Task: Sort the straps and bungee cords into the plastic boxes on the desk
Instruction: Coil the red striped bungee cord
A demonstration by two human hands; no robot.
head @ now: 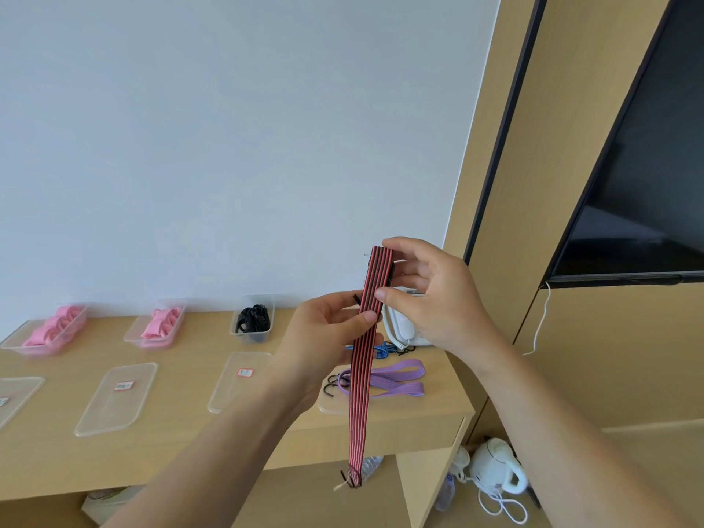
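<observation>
Both hands were up in front of the wall, and the striped bungee cord (360, 405) was caught between them, held nearly upright above the desk (183, 455). The right hand (432, 299) had the top end, forefinger hooked over the tip and thumb pressed against the red-and-black face just below. The left hand (324, 329) sat right beneath it, close but not touching, fingers curled behind the cord and thumb clamped across its front. Below that grip the rest hung free, past the desk's front edge, with the frayed lower end dangling in front of the shelf space. Back along the wall stood the plastic boxes: the left box (38, 350) and middle box (152, 342) holding pink straps (57, 323), the right box (232, 327) holding black cords (253, 318). A purple bungee cord (396, 375) lay on a clear lid (331, 407) directly behind the hanging one.
</observation>
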